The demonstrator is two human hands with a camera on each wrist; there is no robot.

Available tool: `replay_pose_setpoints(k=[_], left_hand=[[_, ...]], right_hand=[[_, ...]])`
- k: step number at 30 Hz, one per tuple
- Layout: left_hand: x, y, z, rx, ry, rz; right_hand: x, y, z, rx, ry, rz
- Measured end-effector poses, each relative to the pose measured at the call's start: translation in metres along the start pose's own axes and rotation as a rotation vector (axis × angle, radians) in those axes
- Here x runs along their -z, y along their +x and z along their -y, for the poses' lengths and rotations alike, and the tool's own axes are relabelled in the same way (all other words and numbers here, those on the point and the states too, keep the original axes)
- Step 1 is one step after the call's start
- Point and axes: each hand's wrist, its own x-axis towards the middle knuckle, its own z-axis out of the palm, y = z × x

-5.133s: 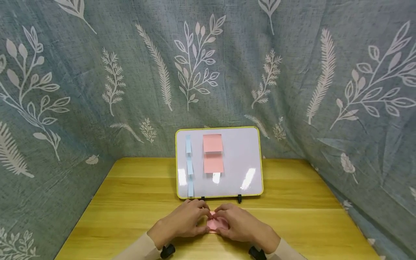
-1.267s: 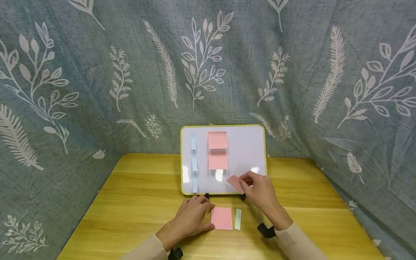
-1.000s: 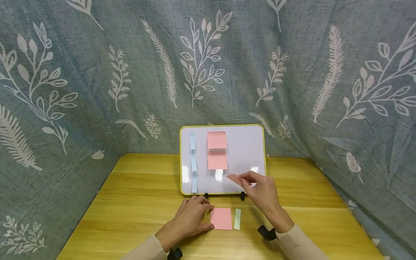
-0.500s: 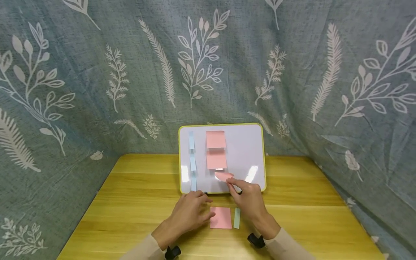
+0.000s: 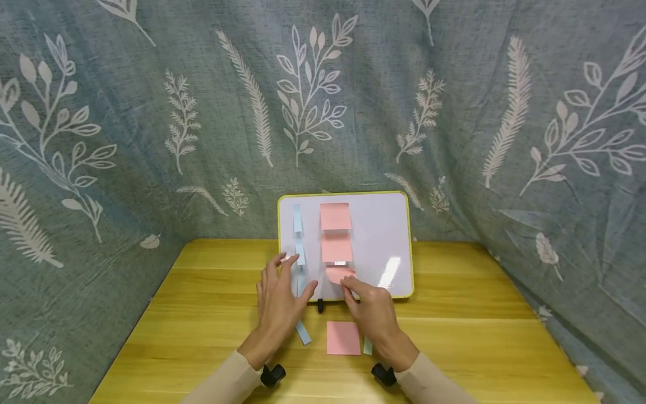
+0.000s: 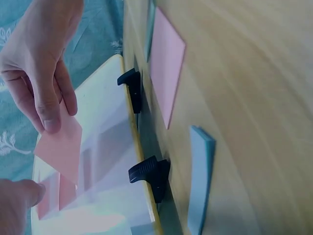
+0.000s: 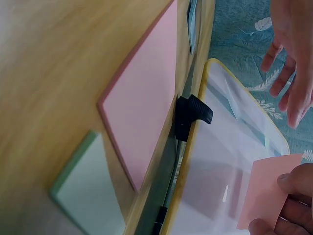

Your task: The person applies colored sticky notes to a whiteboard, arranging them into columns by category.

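Note:
My right hand pinches a pink sticky note between thumb and fingers, below two pink sticky notes on the whiteboard. In the right wrist view, the held note stands in front of the board, slightly curved. Whether its upper edge touches the board, I cannot tell. My left hand is raised at the board's lower left, fingers spread and holding nothing. It partly covers the blue strips in the head view. On the table below lies the pink sticky note pad.
Blue strips hang in a column down the board's left side. A narrow blue pad and a pale green pad, partly behind my right hand, flank the pink pad. Black stand clips hold the board's lower edge. A patterned curtain hangs behind.
Both hands were at the pink pad; a note came off in my right hand, which carried it left to the board. My left hand left the pad and rose, uncovering the blue pad.

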Motion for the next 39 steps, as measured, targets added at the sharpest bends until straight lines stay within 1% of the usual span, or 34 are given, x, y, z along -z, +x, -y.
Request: replay_pose_setpoints(k=[2,4,9,12,13,16,19,20,24,28,33,35,39], left_hand=[[-0.003,0.004,-0.001,0.061,-0.022,0.006],[-0.007,0.008,0.0,0.103,-0.034,0.011],[-0.018,0.015,0.001,0.162,-0.053,-0.002],[-0.025,0.017,0.004,0.176,-0.076,-0.021],[-0.031,0.017,0.008,0.171,-0.078,-0.041],[-0.035,0.02,0.009,0.188,-0.092,-0.042],[-0.038,0.022,0.009,0.209,-0.094,-0.037],[-0.035,0.023,0.005,0.225,-0.096,-0.02],[-0.039,0.026,0.005,0.251,-0.106,-0.017],[-0.044,0.027,0.004,0.27,-0.113,-0.004],[-0.05,0.028,0.003,0.271,-0.106,0.004],[-0.052,0.028,0.003,0.267,-0.103,-0.002],[-0.056,0.03,0.004,0.278,-0.105,-0.006]], right_hand=[[-0.002,0.0,0.001,-0.01,-0.005,0.01],[-0.004,0.0,0.002,-0.014,-0.012,0.014],[-0.007,0.001,0.005,-0.019,-0.012,0.021],[-0.009,0.001,0.005,-0.032,-0.009,0.025],[-0.01,0.001,0.005,-0.036,-0.009,0.026],[-0.011,0.001,0.005,-0.04,-0.009,0.029],[-0.013,0.0,0.004,-0.034,-0.011,0.031],[-0.014,0.0,0.003,-0.03,-0.011,0.031],[-0.016,-0.001,0.001,-0.02,-0.014,0.036],[-0.016,-0.003,0.0,-0.033,-0.012,0.05],[-0.015,-0.003,-0.001,-0.041,0.006,0.073],[-0.015,-0.003,-0.002,-0.04,0.011,0.077],[-0.015,-0.004,-0.003,-0.041,0.018,0.082]])
